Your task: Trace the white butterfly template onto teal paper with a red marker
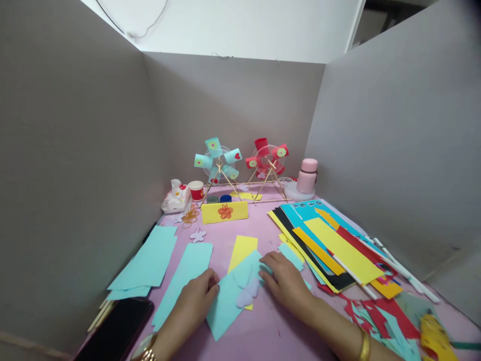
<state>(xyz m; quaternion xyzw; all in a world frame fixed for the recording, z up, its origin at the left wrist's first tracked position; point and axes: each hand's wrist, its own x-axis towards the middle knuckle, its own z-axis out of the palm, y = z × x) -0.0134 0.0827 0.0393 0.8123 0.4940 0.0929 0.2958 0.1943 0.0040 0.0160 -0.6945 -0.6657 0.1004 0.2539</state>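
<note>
A light blue paper strip (221,316) lies slanted on the table between my hands. My left hand (199,297) has its thumb and curled fingers closed at the strip's left edge. At its upper right edge is my right hand (284,282), bent fingertips and thumb on light blue paper; the exact grip is partly hidden. On the strip rests a pale lilac paper cut-out (246,297) with rounded lobes. A yellow paper strip (243,246) sticks out from underneath. Another light blue strip (184,281) lies beside my left forearm.
Light blue sheets (150,258) and a phone (116,328) lie left. Coloured papers (341,240) and scraps (387,321) are right. A folded yellow card (210,214) stands before a blue paper wheel (218,160) and a red one (266,158). Grey partitions surround the table.
</note>
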